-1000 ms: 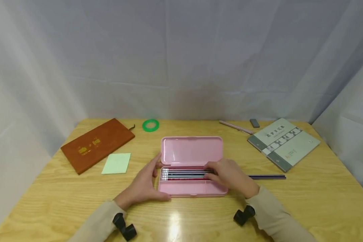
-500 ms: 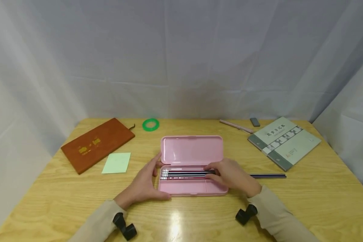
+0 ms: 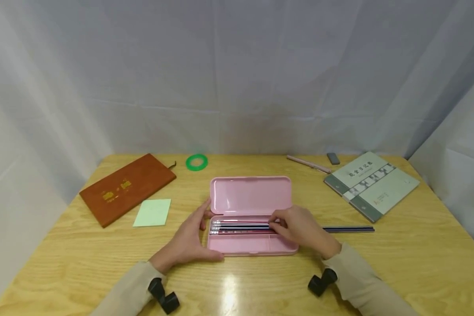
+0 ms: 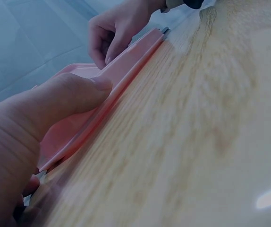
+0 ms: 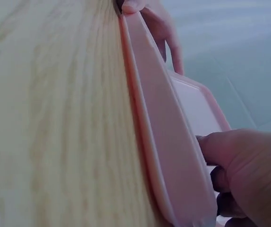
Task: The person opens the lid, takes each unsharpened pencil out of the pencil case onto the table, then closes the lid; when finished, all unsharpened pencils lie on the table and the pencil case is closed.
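Table with an open pencil case, set in from the far edge.
Left hand grips the case's left edge, seemingly to brace it; right hand pinches pencils, probably to align them. Those lie inside the case, along its hinge edge, between the 2 hands.

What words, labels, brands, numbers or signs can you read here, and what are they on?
Gray-green notebook: "金日记" mid-title; the blurred end characters are probably 现 and 账.
Same notebook: smaller print and a reddish mark, too small to read.
Brown notebook: gold marks, too blurred to read.
Pencils in the pink case: any print is too small to read.
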`<state>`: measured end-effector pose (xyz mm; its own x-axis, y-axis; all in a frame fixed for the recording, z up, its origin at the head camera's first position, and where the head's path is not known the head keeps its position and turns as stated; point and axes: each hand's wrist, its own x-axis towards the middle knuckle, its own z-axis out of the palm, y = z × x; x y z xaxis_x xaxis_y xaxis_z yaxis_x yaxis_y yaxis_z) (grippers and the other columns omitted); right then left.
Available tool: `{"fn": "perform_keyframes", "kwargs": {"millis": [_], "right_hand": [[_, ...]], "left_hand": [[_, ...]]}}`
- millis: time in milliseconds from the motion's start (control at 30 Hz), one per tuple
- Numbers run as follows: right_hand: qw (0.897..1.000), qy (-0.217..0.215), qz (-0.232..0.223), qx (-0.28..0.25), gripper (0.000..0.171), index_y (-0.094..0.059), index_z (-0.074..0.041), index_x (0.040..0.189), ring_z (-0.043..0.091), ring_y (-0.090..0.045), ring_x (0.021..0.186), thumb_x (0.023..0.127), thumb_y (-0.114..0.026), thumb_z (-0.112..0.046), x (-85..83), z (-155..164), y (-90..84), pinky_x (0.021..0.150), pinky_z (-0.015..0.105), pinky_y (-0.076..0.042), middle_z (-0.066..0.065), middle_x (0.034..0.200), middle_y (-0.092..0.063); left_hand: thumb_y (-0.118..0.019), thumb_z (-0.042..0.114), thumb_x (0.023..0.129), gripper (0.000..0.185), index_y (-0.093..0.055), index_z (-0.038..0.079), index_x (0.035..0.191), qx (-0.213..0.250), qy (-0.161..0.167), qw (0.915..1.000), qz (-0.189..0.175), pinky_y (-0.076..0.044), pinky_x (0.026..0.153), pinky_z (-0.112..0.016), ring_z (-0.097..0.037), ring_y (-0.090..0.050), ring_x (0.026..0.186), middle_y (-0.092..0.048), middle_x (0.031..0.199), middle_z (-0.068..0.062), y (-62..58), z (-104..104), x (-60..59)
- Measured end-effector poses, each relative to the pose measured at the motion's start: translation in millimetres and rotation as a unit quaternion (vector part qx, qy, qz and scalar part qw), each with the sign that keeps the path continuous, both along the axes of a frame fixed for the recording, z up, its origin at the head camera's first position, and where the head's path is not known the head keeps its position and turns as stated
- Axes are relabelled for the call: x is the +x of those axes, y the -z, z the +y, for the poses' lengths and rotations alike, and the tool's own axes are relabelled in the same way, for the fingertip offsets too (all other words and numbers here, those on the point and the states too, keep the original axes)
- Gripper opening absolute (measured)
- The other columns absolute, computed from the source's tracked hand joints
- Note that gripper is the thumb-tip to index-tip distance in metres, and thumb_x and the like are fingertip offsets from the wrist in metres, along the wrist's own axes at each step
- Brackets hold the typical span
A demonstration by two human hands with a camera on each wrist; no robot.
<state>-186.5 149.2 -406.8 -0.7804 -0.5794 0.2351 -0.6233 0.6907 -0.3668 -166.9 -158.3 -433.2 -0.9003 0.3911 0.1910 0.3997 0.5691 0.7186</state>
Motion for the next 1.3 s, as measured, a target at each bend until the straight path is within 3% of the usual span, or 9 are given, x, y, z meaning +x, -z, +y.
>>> {"fn": "perform_keyframes", "kwargs": {"millis": [200, 433, 567, 700, 1000, 1100, 1300], "right_hand": [[1.0, 0.01, -0.022, 0.011, 0.006, -0.069, -0.014, 0.086, 0.0, -0.042, 0.057, 0.086, -0.072, -0.018, 0.7, -2.4, -3.1, 0.055, 0.018, -0.037, -0.01, 0.068, -0.058], [0.998, 0.022, -0.037, 0.036, 0.016, -0.073, -0.011, 0.1, 0.002, -0.04, 0.055, 0.086, -0.072, -0.019, -1.5, -1.7, -6.3, 0.052, 0.02, -0.033, -0.008, 0.065, -0.055], [0.998, 0.011, -0.039, 0.05, 0.012, -0.072, -0.011, 0.095, 0.003, -0.044, 0.059, 0.086, -0.072, -0.019, -1.5, -1.7, -6.9, 0.056, 0.021, -0.038, -0.006, 0.071, -0.061], [0.998, 0.01, -0.052, 0.045, 0.009, -0.068, -0.01, 0.091, 0.003, -0.043, 0.058, 0.086, -0.071, -0.017, 0.1, -3.2, -4.4, 0.055, 0.021, -0.037, -0.007, 0.067, -0.056], [0.993, 0.045, 0.095, 0.048, 0.005, -0.066, -0.014, 0.09, 0.004, -0.054, 0.058, 0.088, -0.068, -0.018, 10.7, -6.5, 1.0, 0.056, 0.024, -0.044, -0.005, 0.073, -0.067], [0.994, 0.06, 0.094, 0.022, 0.005, -0.068, -0.014, 0.092, 0.0, -0.048, 0.056, 0.088, -0.07, -0.017, 12.7, 8.4, -2.6, 0.054, 0.022, -0.041, -0.008, 0.07, -0.064], [0.993, 0.058, 0.08, -0.061, 0.005, -0.071, -0.014, 0.091, -0.006, -0.031, 0.051, 0.086, -0.071, -0.012, 21.7, 66.9, 5.2, 0.048, 0.018, -0.03, -0.018, 0.057, -0.041]], "left_hand": [[-0.092, 0.05, 0.047, 0.136, -0.018, 0.01, 0.154, -0.005, -0.001, 1.0, 0.002, -0.038, 0.072, -0.024, -0.013, -0.042, 0.086, -0.058, 0.117, 0.0, -1.0, -1.7, -0.5], [-0.093, 0.048, 0.047, 0.136, -0.017, 0.011, 0.154, 0.0, -0.002, 1.0, -0.002, -0.039, 0.072, -0.024, -0.014, -0.042, 0.087, -0.057, 0.119, 0.001, -2.3, 0.2, -1.1], [-0.093, 0.047, 0.046, 0.137, -0.017, 0.012, 0.154, 0.001, -0.006, 0.9999, -0.008, -0.039, 0.072, -0.024, -0.013, -0.042, 0.087, -0.057, 0.118, 0.003, -0.9, 0.9, 0.2], [-0.093, 0.047, 0.047, 0.136, -0.019, 0.01, 0.154, 0.002, -0.001, 1.0, -0.007, -0.038, 0.073, -0.024, -0.014, -0.042, 0.088, -0.056, 0.116, 0.002, 0.9, 0.4, 2.2], [-0.094, 0.046, 0.047, 0.135, -0.019, 0.009, 0.153, 0.008, -0.002, 1.0, -0.002, -0.039, 0.075, -0.024, -0.014, -0.042, 0.087, -0.057, 0.116, 0.0, 2.4, 1.8, 2.9], [-0.093, 0.047, 0.046, 0.136, -0.019, 0.009, 0.154, 0.006, -0.004, 1.0, -0.003, -0.039, 0.074, -0.024, -0.013, -0.042, 0.087, -0.057, 0.117, 0.0, 2.9, 2.0, 2.5], [-0.093, 0.047, 0.047, 0.135, -0.02, 0.007, 0.153, 0.004, 0.0, 1.0, 0.005, -0.038, 0.075, -0.024, -0.013, -0.042, 0.087, -0.058, 0.117, 0.0, 1.9, 0.8, 1.0]]}}
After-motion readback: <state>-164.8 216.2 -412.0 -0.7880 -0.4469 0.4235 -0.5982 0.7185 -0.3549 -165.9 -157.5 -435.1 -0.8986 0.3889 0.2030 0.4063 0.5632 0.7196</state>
